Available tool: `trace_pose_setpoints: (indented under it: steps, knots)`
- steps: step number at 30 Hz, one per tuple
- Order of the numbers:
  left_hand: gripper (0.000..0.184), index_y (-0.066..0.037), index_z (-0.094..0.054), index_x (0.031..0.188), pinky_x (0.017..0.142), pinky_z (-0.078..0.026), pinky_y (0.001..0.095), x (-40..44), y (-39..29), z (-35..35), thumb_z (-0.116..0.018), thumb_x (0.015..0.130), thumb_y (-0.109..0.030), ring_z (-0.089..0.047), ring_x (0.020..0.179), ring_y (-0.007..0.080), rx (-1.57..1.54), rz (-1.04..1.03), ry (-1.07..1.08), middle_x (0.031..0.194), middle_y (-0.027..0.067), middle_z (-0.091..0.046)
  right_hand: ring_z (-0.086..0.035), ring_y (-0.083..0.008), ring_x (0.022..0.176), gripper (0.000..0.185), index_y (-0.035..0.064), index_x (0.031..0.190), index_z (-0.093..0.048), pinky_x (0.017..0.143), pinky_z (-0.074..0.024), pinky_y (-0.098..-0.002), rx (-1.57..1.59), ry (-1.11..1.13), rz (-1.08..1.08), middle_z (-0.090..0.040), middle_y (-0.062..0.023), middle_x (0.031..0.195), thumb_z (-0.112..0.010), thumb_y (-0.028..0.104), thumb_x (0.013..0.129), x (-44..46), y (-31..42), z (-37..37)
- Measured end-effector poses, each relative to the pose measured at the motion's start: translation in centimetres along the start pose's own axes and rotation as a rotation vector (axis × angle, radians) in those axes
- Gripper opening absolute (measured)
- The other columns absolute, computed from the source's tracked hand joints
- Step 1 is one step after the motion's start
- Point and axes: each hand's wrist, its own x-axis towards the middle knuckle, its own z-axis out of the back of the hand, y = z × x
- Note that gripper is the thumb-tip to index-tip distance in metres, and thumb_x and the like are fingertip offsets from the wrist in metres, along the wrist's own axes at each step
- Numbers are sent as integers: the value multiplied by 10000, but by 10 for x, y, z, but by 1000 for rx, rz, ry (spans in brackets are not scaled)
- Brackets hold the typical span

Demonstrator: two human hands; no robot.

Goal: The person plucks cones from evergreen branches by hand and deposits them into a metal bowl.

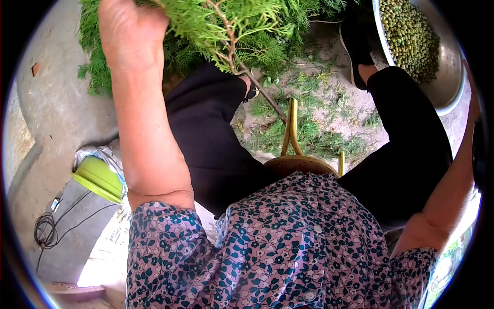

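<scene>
A leafy branch slants between the legs, its foliage in the closed grip of the left hand; the right hand is out of view. Rightward, a metal basin holds small greenish pieces.

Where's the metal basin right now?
In the head view, the metal basin is at upper right, just right of the person's right shoe and knee, with small green pieces inside.

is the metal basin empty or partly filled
Partly filled: small greenish pieces are heaped in the metal basin, with bare inner wall showing beside them.
</scene>
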Motion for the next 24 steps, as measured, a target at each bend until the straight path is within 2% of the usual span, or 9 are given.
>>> trace_pose_setpoints:
  steps: [2, 6, 7, 10, 12, 16, 18, 21, 24]
  knots:
    - [282, -55, -569, 1018, 585, -492, 229, -23, -7, -7, -584, 822, -256, -580, 742, 128, -178, -9, 178, 921, 48, -594, -475, -307, 515, 224, 2, 580, -473, 508, -368, -414, 265, -39, 2, -494, -172, 581, -478, 171, 727, -5, 14, 14]
    - [316, -88, -543, 1080, 736, -474, 254, -27, -34, -30, -526, 853, -308, -575, 801, 124, 152, 198, -392, 944, 39, -595, -459, -285, 522, 194, -11, 585, -447, 506, -356, -397, 255, -26, 107, -473, -169, 578, -496, 121, 718, -1, 3, 11]
    - [316, -88, -542, 1084, 750, -472, 267, -34, -34, -14, -526, 854, -304, -572, 822, 121, 113, 80, -63, 946, 33, -596, -459, -285, 522, 194, -11, 585, -447, 506, -356, -397, 255, -28, 106, -473, -169, 578, -496, 121, 718, -1, -2, 8]
    - [300, -96, -542, 1078, 731, -470, 247, -30, -34, -44, -524, 859, -300, -566, 801, 96, 266, 206, -481, 896, 3, -591, -493, -254, 568, 136, -29, 662, -486, 523, -395, -360, 233, -184, 178, -507, -150, 623, -514, 88, 727, 4, -28, -17]
    - [284, -92, -551, 1051, 687, -476, 237, -28, -17, -13, -529, 856, -297, -571, 758, 99, 313, -47, -248, 885, 5, -593, -525, -229, 635, 126, -55, 763, -508, 559, -435, -330, 988, -93, -191, -535, -131, 694, -542, 61, 727, 8, -50, -38]
    - [243, -72, -572, 990, 634, -482, 238, -16, -14, 17, -567, 828, -253, -583, 716, 115, -19, -61, 111, 861, 25, -612, -539, -216, 684, 194, -72, 866, -513, 584, -457, -328, 756, -50, -124, -556, -130, 779, -571, 32, 712, 6, -60, -44]
    - [311, -1, -531, 1103, 809, -451, 267, -11, -8, 28, -562, 809, -97, -564, 819, 134, 191, -71, -48, 1033, 95, -594, -541, -216, 670, 181, -66, 843, -520, 575, -454, -326, 670, -68, -73, -560, -126, 765, -573, 39, 706, 3, -44, -35]
    - [306, 21, -473, 1142, 822, -459, 300, -10, -4, 45, -496, 842, -34, -569, 845, 178, 211, -241, 93, 1053, 111, -569, -545, -215, 649, 163, -58, 810, -530, 561, -451, -324, 570, -91, 7, -564, -120, 743, -577, 49, 698, 2, -25, -28]
    - [312, 33, -462, 1154, 800, -469, 286, -13, -6, 48, -487, 850, -32, -572, 859, 179, 237, -215, 85, 1055, 129, -561, -549, -214, 629, 147, -50, 777, -540, 547, -448, -321, 527, -118, 60, -569, -114, 721, -581, 59, 689, 6, -14, -25]
